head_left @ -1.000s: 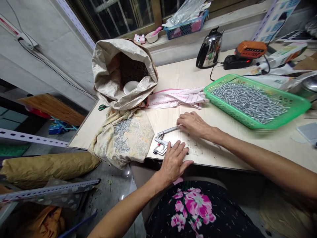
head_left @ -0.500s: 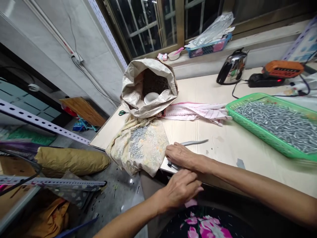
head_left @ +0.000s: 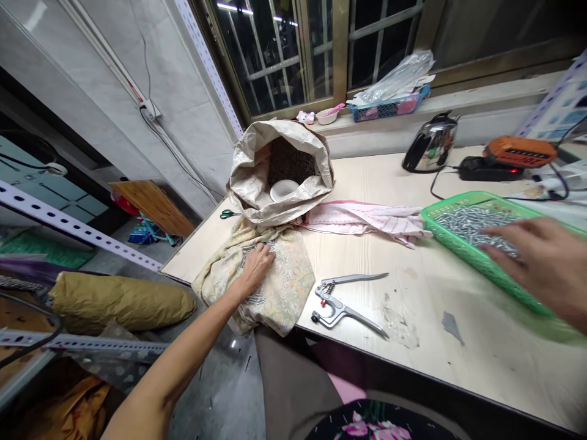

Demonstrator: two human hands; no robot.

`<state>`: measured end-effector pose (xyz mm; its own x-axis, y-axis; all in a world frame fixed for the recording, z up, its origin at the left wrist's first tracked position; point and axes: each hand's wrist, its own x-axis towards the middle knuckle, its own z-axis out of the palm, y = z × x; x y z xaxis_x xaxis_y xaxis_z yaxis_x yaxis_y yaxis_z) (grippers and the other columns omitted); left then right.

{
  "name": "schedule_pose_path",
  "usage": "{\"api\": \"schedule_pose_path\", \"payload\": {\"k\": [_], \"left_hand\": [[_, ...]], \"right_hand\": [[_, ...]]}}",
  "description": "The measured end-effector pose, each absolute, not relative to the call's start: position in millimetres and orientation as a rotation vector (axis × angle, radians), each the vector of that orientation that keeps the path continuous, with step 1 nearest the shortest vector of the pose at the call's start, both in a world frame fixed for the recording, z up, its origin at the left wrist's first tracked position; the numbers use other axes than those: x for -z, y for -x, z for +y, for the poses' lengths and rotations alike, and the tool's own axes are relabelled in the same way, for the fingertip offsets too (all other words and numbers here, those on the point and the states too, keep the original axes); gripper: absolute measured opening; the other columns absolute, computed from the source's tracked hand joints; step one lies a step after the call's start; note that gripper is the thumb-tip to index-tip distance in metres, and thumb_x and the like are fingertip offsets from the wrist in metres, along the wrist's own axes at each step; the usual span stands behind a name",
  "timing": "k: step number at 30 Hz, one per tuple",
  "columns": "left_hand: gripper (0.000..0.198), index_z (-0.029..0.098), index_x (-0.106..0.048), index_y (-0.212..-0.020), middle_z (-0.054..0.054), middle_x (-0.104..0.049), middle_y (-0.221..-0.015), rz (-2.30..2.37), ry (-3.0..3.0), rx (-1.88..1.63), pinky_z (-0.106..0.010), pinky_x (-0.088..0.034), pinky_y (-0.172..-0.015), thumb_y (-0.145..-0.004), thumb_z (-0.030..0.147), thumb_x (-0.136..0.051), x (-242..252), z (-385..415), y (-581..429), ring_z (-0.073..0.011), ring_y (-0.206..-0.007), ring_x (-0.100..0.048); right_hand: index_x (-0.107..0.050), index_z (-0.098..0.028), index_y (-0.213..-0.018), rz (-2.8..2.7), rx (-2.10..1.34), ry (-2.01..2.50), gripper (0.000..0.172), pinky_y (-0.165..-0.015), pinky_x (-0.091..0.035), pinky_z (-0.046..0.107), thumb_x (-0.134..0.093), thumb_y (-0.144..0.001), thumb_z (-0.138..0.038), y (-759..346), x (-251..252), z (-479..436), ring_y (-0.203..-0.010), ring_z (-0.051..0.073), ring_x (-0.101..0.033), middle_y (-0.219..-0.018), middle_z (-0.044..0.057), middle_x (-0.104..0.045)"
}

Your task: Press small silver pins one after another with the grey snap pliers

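My left hand (head_left: 257, 266) rests on a flowered cloth (head_left: 293, 269), fingertips bent down and together over a patch of small grey metal pieces (head_left: 255, 298). Its palm hides what the fingers hold, if anything. At the right, my right hand (head_left: 543, 260) hovers over the near side of a green plastic basket (head_left: 486, 269), smeared by motion. Its fingers are stretched out with the thumb apart. Many small silvery metal pieces (head_left: 468, 221) fill the basket. Between the hands, snap pliers (head_left: 337, 305) lie on the table with their handles spread.
An open sack (head_left: 238, 177) of dark bits, a white bowl (head_left: 283, 189) inside, stands behind the cloth. Beside it lie a pink-striped towel (head_left: 362, 219) and green-handled scissors (head_left: 228, 214). A kettle (head_left: 431, 143) and an orange battery (head_left: 520, 151) are at the back right.
Both hands have left the pliers, which now lie fully in sight. My left hand has moved forward onto the metal pieces on the cloth; my right hand has swung right to the basket.
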<state>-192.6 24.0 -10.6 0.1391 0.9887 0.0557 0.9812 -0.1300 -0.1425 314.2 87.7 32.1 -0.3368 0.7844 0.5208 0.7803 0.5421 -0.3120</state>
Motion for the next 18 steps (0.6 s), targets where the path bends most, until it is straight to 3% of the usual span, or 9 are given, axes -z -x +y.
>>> {"api": "schedule_pose_path", "payload": {"k": [5,8,13,18], "left_hand": [[0.023,0.015,-0.065,-0.082,-0.014,-0.063,-0.095,-1.987,2.299,-0.076,-0.036,-0.042,-0.084,-0.088,0.010,-0.043,2,33,191,-0.0269,-0.099,-0.053],[0.021,0.016,-0.069,-0.087,-0.011,-0.067,-0.095,-2.134,2.275,0.260,-0.036,-0.044,-0.086,-0.089,0.018,-0.048,-6,19,169,-0.0257,-0.097,-0.057],[0.024,0.017,-0.074,-0.089,-0.005,-0.074,-0.084,-2.698,2.341,0.916,-0.028,-0.049,-0.072,-0.082,0.035,-0.061,-5,-32,109,-0.0193,-0.076,-0.066],[0.032,0.014,-0.075,-0.082,-0.004,-0.071,-0.069,-3.014,2.195,1.212,-0.024,-0.045,-0.058,-0.075,0.043,-0.065,9,-58,79,-0.0166,-0.063,-0.062]], "right_hand": [[-0.059,-0.027,-0.105,-2.423,-0.411,1.013,0.023,-0.063,-0.051,0.036,-0.041,-0.097,-0.038,-233,7,12,-0.075,0.021,-0.063,-0.096,0.008,-0.061],[-0.058,-0.022,-0.103,-2.545,-0.536,0.946,0.019,-0.063,-0.050,0.032,-0.045,-0.096,-0.033,-192,26,-8,-0.075,0.019,-0.061,-0.093,0.007,-0.059],[-0.054,-0.018,-0.090,-2.606,-0.458,0.889,0.015,-0.055,-0.040,0.026,-0.042,-0.097,-0.022,-175,43,-2,-0.068,0.015,-0.056,-0.088,0.005,-0.057],[-0.053,-0.017,-0.082,-2.613,-0.165,0.819,0.022,-0.051,-0.031,0.027,-0.037,-0.096,-0.013,-174,42,-7,-0.063,0.013,-0.051,-0.081,0.004,-0.056]]}}
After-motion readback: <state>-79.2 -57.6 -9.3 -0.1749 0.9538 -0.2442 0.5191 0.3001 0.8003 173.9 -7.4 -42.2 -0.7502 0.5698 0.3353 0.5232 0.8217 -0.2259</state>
